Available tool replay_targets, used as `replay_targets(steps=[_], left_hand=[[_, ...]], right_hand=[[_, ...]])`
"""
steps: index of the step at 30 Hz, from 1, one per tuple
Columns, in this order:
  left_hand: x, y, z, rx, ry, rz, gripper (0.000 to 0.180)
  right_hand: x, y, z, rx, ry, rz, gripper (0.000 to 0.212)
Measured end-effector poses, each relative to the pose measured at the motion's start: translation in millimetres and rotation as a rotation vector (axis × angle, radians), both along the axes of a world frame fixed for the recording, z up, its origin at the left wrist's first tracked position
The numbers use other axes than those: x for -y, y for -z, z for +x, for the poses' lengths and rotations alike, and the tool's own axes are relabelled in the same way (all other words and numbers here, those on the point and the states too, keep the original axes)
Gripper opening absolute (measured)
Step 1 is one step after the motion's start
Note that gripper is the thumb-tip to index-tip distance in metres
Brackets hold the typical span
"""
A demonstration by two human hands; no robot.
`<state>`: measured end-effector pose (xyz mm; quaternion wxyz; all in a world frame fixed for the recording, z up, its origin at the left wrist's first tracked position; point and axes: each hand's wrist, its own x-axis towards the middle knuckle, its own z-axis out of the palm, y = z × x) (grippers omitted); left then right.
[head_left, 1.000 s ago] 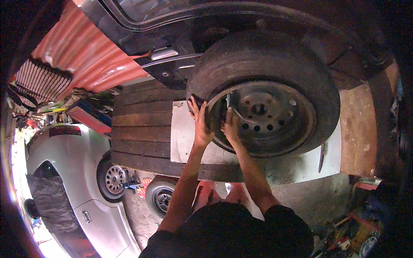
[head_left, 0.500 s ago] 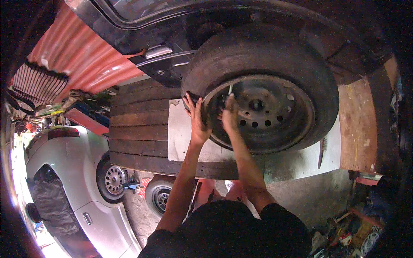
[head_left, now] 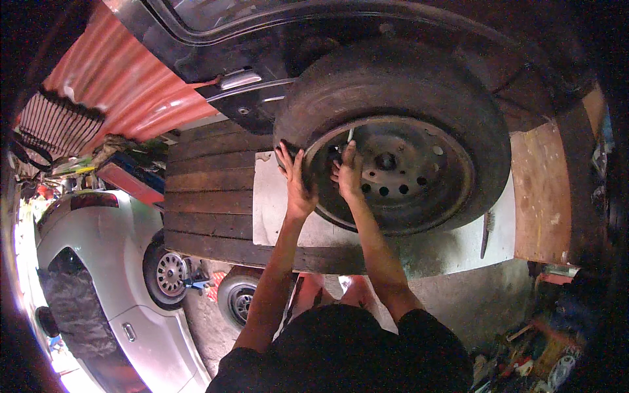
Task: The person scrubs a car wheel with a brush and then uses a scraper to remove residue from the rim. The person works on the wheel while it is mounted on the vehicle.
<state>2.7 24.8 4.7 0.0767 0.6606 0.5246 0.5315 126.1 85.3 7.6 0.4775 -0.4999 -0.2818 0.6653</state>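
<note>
A steel wheel (head_left: 393,173) with a black tyre (head_left: 367,85) stands tilted on a white board (head_left: 267,226) in front of me. My left hand (head_left: 298,187) lies spread against the tyre's left side, fingers stretched out and holding nothing. Inside the rim's left part, my right hand (head_left: 349,175) is closed round a slim pale stick-like piece (head_left: 351,134), whose tip points up past my index finger. Its exact kind is too small to tell. A dark-handled brush (head_left: 486,234) lies on the board to the right of the wheel.
Dark wooden planks (head_left: 209,190) lie left of the board, and a plywood panel (head_left: 542,196) right of it. Behind the wheel is a dark car body (head_left: 262,49). A silver car (head_left: 124,249) stands at left, near a loose wheel (head_left: 239,298). Clutter (head_left: 537,357) fills the lower right.
My right hand has shifted slightly within the rim, the pale piece still in its grip. My left hand stays on the tyre. The whole view has drifted a little.
</note>
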Motion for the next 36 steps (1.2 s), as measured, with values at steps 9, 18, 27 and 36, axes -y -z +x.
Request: replay_targets(steps=[9, 18, 27, 36], left_hand=[[-2, -2, 5, 0.004, 0.0, -0.008, 0.091], [3, -2, 1, 0.047, 0.017, -0.052, 0.09], [5, -9, 2, 0.064, 0.018, -0.103, 0.061], [-9, -9, 14, 0.046, 0.055, -0.083, 0.057]], right_hand=[[12, 31, -35, -0.192, 0.192, -0.017, 0.072], [13, 14, -7, 0.08, 0.079, -0.032, 0.079], [28, 21, 14, 0.209, -0.146, 0.119, 0.059], [0, 157, 12, 0.727, 0.128, 0.744, 0.052]])
